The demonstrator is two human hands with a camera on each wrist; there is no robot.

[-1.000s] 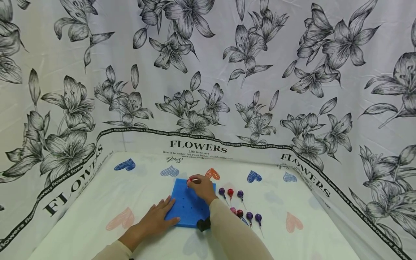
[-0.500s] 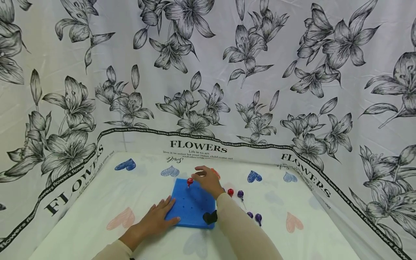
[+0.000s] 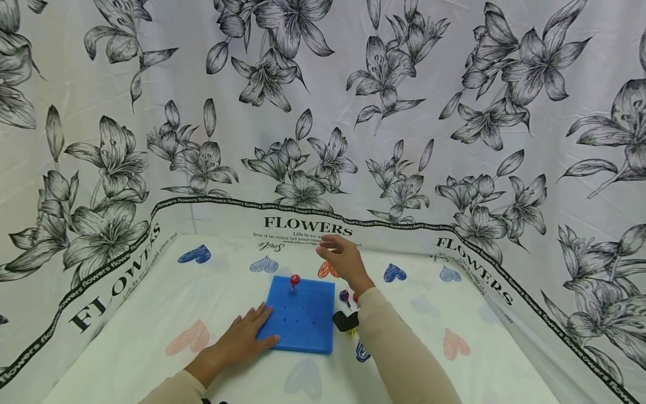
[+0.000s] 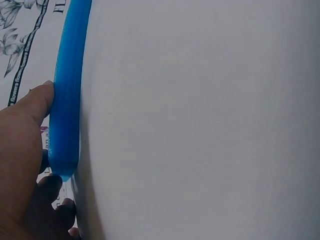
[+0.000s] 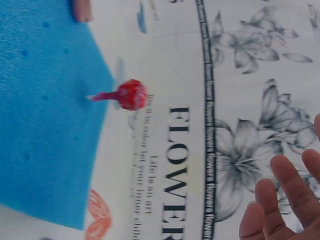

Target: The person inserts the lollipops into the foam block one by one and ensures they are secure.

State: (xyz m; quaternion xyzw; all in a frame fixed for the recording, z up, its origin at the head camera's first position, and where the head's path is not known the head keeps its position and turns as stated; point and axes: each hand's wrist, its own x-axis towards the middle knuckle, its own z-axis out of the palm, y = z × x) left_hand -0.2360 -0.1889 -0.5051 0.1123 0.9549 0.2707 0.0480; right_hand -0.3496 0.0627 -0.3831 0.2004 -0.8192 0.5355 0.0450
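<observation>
A flat blue foam block (image 3: 303,332) with several small holes lies on the table. Near its far left corner one red-wrapped lollipop (image 3: 295,279) stands upright, stick in the foam; the right wrist view shows this lollipop (image 5: 132,95) from above. My left hand (image 3: 242,336) rests along the block's left edge, fingers extended, and in the left wrist view the thumb (image 4: 37,102) touches the block's side. Beyond the block's right side, my right hand (image 3: 345,261) is raised in the air, holding nothing, fingers loosely bent. A purple lollipop (image 3: 344,295) lies beneath its wrist.
A red lollipop (image 3: 355,298) shows partly past the right sleeve (image 3: 398,342), which covers the area behind it. A black wrist camera (image 3: 345,321) hangs under that arm. Heart prints mark the white tablecloth (image 3: 242,292); a floral curtain (image 3: 323,112) rises behind.
My right hand has let go of the red lollipop, which now stands in the foam, and has moved up and right. The left hand has stayed on the block.
</observation>
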